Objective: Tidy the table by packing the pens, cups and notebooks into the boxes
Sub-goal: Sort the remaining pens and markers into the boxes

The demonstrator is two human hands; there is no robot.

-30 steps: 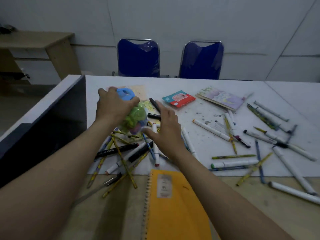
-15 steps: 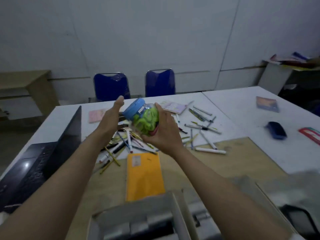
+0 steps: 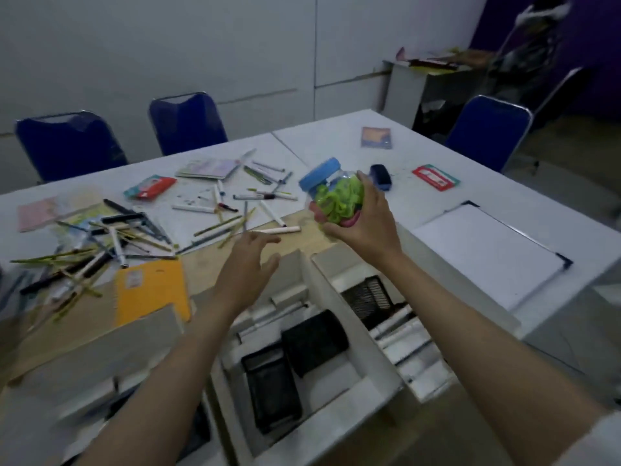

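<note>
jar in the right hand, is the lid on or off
On. The blue lid caps the jar, which the right hand holds tilted, lid up and to the left, green pieces still inside.

Left hand has let go; right hand alone carries jar

Three blue chairs stand round the worktop, and two hands are in view. One orange notebook lies there, one clear jar, one whiteboard. The scattered pens are too many and too blurred to count.
</note>
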